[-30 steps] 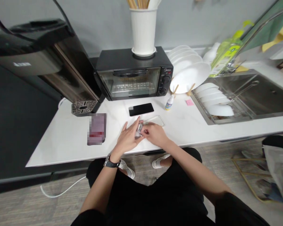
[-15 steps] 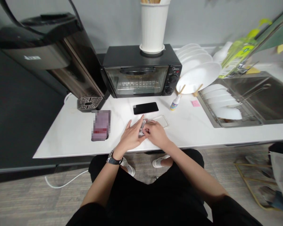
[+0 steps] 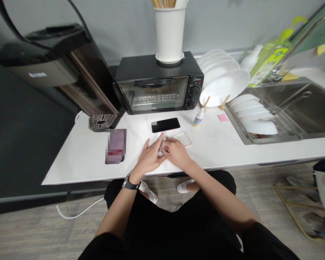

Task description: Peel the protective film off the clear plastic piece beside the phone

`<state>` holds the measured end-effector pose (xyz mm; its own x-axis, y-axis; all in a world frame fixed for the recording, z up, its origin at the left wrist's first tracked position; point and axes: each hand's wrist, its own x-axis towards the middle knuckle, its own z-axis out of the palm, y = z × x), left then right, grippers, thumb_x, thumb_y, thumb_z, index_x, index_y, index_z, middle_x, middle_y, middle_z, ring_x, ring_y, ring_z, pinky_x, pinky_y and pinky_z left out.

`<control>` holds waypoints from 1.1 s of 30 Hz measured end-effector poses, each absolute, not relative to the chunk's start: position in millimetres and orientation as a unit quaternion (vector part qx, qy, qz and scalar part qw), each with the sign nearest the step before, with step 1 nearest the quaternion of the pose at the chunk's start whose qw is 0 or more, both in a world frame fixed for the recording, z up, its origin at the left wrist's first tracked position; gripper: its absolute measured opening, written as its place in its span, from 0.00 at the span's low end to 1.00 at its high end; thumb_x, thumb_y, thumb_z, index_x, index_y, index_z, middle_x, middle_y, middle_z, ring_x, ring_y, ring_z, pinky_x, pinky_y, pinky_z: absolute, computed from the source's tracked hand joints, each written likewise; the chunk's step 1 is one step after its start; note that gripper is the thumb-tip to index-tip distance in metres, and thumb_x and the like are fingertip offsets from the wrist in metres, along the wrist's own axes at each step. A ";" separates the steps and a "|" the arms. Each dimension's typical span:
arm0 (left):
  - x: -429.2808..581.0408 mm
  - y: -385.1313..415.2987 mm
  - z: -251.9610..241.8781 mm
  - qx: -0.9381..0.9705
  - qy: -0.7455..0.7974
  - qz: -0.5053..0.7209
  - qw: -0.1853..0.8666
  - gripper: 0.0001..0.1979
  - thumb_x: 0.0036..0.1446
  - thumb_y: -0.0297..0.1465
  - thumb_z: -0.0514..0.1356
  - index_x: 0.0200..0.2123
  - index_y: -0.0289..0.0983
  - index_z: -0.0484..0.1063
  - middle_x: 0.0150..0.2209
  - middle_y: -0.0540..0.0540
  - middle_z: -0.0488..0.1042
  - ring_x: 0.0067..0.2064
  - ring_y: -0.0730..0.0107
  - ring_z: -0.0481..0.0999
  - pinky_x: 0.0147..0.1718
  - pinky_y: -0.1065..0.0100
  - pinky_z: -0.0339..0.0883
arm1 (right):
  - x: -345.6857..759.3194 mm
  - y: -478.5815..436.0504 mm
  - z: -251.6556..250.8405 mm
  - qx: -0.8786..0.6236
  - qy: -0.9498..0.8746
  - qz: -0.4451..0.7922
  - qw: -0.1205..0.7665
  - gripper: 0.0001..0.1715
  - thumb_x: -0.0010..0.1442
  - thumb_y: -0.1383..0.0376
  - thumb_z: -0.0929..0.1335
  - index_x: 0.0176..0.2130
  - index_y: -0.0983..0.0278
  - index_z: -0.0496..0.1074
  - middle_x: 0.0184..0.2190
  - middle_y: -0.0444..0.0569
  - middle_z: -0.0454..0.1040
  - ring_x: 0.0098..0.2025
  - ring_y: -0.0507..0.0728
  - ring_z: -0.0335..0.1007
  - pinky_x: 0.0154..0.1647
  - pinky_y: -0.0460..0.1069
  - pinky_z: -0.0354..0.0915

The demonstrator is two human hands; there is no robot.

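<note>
My left hand (image 3: 148,156) rests on the white counter with its fingers stretched and spread, its thumb and forefinger on either side of a small whitish, crumpled-looking thing (image 3: 160,153). The fingers of my right hand (image 3: 176,151) are bent and pinched together on that same thing from the right. Most of it is covered by both hands, so I cannot make out its kind. A clear phone case (image 3: 188,138) lies just behind my right hand, partly hidden by it. Beyond my fingertips a black-screened phone (image 3: 165,125) lies flat, face up.
A small spray-type bottle (image 3: 198,118) and a pink sticky note (image 3: 222,117) are at the right. A blurred purple packet (image 3: 116,145) lies left. Behind stand a toaster oven (image 3: 157,94), a water dispenser (image 3: 92,90) and racked plates (image 3: 224,88); a sink (image 3: 308,115) is at far right.
The whole view has shifted slightly. My right fingers have curled a little differently over the small whitish thing, while my left hand keeps nearly the same pose.
</note>
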<state>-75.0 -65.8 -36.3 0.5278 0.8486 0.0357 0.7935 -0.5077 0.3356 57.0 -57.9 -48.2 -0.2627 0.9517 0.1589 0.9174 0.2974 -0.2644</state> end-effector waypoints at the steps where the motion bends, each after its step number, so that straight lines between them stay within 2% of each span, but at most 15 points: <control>1: -74.9 -65.9 -36.2 0.863 0.475 0.098 0.143 0.36 0.48 0.34 0.48 0.50 0.37 0.21 0.52 0.49 0.49 0.53 0.73 0.46 0.51 0.62 0.29 | 58.9 -61.5 -47.9 -0.584 -0.797 0.062 0.142 0.07 0.49 0.61 0.59 0.25 0.60 0.64 0.25 0.41 0.66 0.34 0.50 0.57 0.36 0.43 0.49; 4: -75.1 -66.8 -34.2 0.866 0.466 0.107 0.150 0.36 0.48 0.35 0.47 0.50 0.39 0.19 0.52 0.51 0.48 0.53 0.72 0.44 0.51 0.61 0.30 | 85.9 -64.7 -46.3 -0.604 -0.785 0.053 0.128 0.08 0.48 0.62 0.60 0.23 0.61 0.64 0.23 0.43 0.66 0.32 0.52 0.57 0.34 0.45 0.50; 9: -77.1 -68.2 -31.6 0.864 0.463 0.122 0.154 0.34 0.48 0.35 0.47 0.50 0.43 0.22 0.52 0.54 0.48 0.53 0.74 0.44 0.51 0.61 0.30 | 111.0 -46.4 -43.0 -0.656 -0.745 0.011 0.120 0.13 0.52 0.66 0.55 0.29 0.68 0.64 0.29 0.55 0.65 0.36 0.58 0.55 0.34 0.50 0.49; 12: -77.6 -67.6 -33.3 0.859 0.475 0.116 0.153 0.35 0.47 0.34 0.48 0.50 0.40 0.23 0.52 0.52 0.48 0.53 0.72 0.45 0.51 0.61 0.30 | 83.5 -46.3 -43.5 -0.630 -0.766 0.027 0.122 0.12 0.53 0.65 0.55 0.31 0.66 0.63 0.31 0.51 0.65 0.37 0.54 0.55 0.35 0.47 0.50; 17: -76.7 -66.3 -35.0 0.860 0.476 0.115 0.143 0.36 0.46 0.35 0.49 0.51 0.42 0.24 0.52 0.52 0.49 0.53 0.73 0.47 0.52 0.63 0.34 | 65.4 -67.6 -42.9 -0.582 -0.801 0.070 0.121 0.08 0.49 0.61 0.59 0.26 0.60 0.64 0.24 0.42 0.65 0.33 0.50 0.58 0.31 0.42 0.52; 21: -75.0 -67.4 -31.1 0.861 0.474 0.124 0.138 0.36 0.47 0.34 0.48 0.50 0.44 0.21 0.52 0.56 0.48 0.53 0.73 0.47 0.52 0.62 0.36 | 105.6 -63.3 -43.4 -0.632 -0.765 0.049 0.114 0.10 0.50 0.62 0.59 0.25 0.64 0.64 0.24 0.48 0.65 0.31 0.53 0.59 0.30 0.46 0.52; 25: -73.9 -67.8 -29.1 0.862 0.473 0.119 0.140 0.34 0.47 0.34 0.47 0.50 0.46 0.23 0.52 0.58 0.47 0.53 0.73 0.46 0.52 0.62 0.36 | 112.6 -45.7 -44.8 -0.670 -0.734 0.018 0.111 0.13 0.52 0.65 0.55 0.28 0.68 0.64 0.28 0.56 0.65 0.34 0.57 0.58 0.31 0.49 0.51; 28: -74.3 -66.9 -31.8 0.858 0.480 0.112 0.140 0.35 0.47 0.35 0.47 0.50 0.47 0.22 0.52 0.58 0.47 0.52 0.73 0.47 0.52 0.62 0.36 | 79.9 -45.0 -45.6 -0.640 -0.759 0.031 0.115 0.12 0.53 0.64 0.55 0.30 0.65 0.63 0.30 0.51 0.66 0.36 0.54 0.58 0.33 0.46 0.51; 31: -76.0 -65.9 -35.2 0.855 0.487 0.111 0.139 0.36 0.46 0.35 0.48 0.50 0.46 0.21 0.51 0.57 0.49 0.52 0.73 0.49 0.52 0.63 0.36 | 55.7 -57.1 -45.9 -0.601 -0.789 0.052 0.113 0.09 0.51 0.61 0.57 0.28 0.60 0.63 0.28 0.43 0.66 0.32 0.50 0.59 0.32 0.43 0.52; 33: -77.7 -65.8 -36.0 0.854 0.487 0.119 0.142 0.35 0.47 0.35 0.48 0.50 0.45 0.22 0.51 0.56 0.49 0.52 0.73 0.49 0.52 0.63 0.35 | 60.5 -64.6 -45.8 -0.596 -0.794 0.054 0.107 0.08 0.49 0.60 0.59 0.26 0.59 0.64 0.25 0.42 0.66 0.29 0.50 0.60 0.30 0.43 0.52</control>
